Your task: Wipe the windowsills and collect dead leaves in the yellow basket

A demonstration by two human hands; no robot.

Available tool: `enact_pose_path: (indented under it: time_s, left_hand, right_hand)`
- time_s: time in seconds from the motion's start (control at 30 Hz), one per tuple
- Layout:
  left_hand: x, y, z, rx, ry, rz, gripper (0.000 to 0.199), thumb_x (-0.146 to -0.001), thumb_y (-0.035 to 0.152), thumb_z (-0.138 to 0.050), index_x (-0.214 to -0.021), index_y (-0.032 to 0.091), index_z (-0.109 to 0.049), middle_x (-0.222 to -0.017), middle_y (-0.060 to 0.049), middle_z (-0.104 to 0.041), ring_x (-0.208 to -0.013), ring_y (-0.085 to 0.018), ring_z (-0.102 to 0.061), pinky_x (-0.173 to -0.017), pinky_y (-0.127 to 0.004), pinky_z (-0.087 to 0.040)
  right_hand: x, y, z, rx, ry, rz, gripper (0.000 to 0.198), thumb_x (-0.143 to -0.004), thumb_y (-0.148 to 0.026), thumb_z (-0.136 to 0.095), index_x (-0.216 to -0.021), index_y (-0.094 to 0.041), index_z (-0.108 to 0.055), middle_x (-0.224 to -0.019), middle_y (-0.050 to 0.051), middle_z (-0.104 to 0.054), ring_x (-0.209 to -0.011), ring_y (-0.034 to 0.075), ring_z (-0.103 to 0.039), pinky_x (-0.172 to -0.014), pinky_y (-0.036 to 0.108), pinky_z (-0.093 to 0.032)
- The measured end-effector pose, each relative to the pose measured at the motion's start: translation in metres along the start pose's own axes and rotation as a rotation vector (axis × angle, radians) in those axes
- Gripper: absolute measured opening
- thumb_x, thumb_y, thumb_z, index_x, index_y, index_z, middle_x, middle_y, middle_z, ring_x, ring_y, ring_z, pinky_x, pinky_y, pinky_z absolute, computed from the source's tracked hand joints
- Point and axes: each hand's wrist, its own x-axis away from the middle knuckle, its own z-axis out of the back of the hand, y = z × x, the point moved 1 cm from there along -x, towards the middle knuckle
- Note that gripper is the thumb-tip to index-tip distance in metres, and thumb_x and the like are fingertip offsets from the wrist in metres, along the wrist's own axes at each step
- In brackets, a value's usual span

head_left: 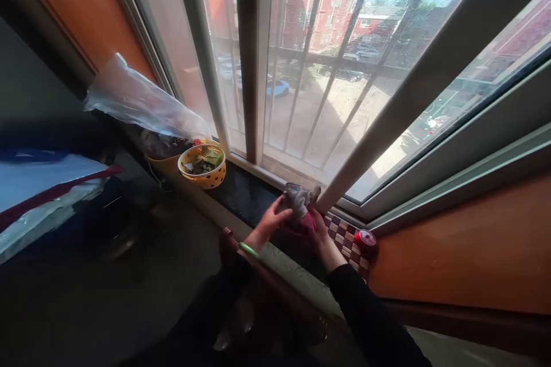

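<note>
A crumpled cloth (297, 202), grey on top and dark red below, is bunched up between my two hands above the window sill. My left hand (272, 219), with a green bangle (248, 250) at its wrist, grips the cloth from the left with thumb and fingers. On the other side, my right hand (321, 228) is closed around the dark red part, its fingers largely hidden by the fabric. The cloth's folds conceal whether anything is inside.
A yellow basket (215, 179) with small packets stands on the dark sill (245, 192), near a clear plastic bag (142, 100). To the right, a small red round object (365, 238) rests on a checked woven mat (342, 232). The window frame (387, 89) rises behind.
</note>
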Motion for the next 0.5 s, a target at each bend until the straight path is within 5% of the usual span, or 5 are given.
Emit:
enact_pose_path:
  time_s: [0.13,0.33,0.5]
  left_hand:
    - [0.019,-0.002,-0.002,-0.086,0.187,-0.147,0.077,-0.067,0.022,-0.084,-0.139,0.018,-0.060,-0.139,-0.015,-0.064,-0.132,-0.033,-0.058,-0.115,-0.047,-0.044]
    - [0.024,0.019,0.003,-0.289,0.310,-0.310,0.075,-0.077,0.011,-0.068,-0.149,0.024,-0.048,-0.123,-0.009,-0.071,-0.111,-0.022,-0.069,-0.101,-0.036,-0.053]
    - [0.007,0.031,0.020,-0.486,0.362,-0.355,0.070,-0.077,0.003,-0.059,-0.145,0.021,-0.052,-0.099,-0.006,-0.070,-0.091,-0.019,-0.070,-0.090,-0.033,-0.055]
  right_hand:
    - [-0.009,0.007,-0.016,-0.115,-0.071,-0.087,0.052,-0.086,-0.062,-0.052,-0.110,-0.020,-0.069,-0.089,0.011,-0.075,-0.098,0.033,-0.070,-0.082,0.046,-0.060]
    - [-0.015,0.030,-0.017,-0.145,-0.201,-0.250,0.061,-0.087,-0.067,-0.031,-0.100,-0.019,-0.067,-0.085,0.013,-0.075,-0.088,0.029,-0.072,-0.077,0.043,-0.059]
    - [-0.017,0.056,-0.009,-0.048,-0.064,-0.071,0.052,-0.092,-0.058,-0.030,-0.104,-0.023,-0.067,-0.083,0.009,-0.074,-0.081,0.026,-0.071,-0.069,0.039,-0.059]
